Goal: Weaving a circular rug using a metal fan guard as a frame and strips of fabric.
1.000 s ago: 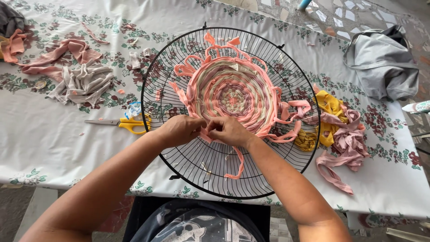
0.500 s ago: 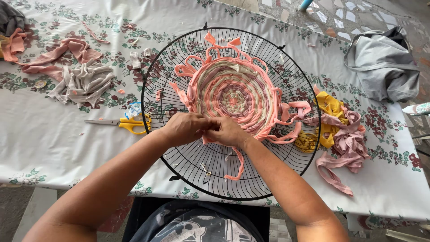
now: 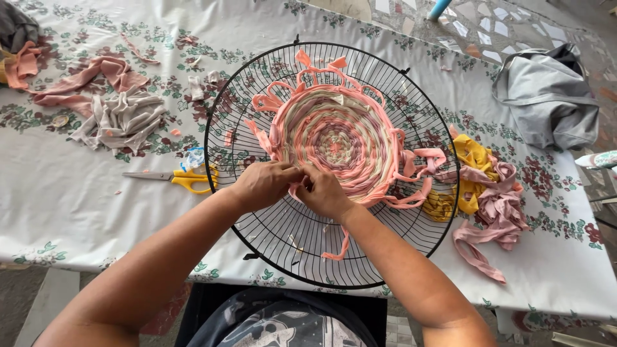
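A pink and cream woven fabric round [image 3: 334, 138] sits inside a black wire fan guard [image 3: 257, 115] lying flat on the counter [image 3: 77, 205]. At its near edge, the left hand [image 3: 262, 185] and right hand [image 3: 324, 193] meet, both pinched shut on a pink fabric strip [image 3: 340, 241] being worked between spokes. Judging by this, weaving is midway; next calls for pulling the strip snug. Yellow scissors [image 3: 183, 180] lie just left.
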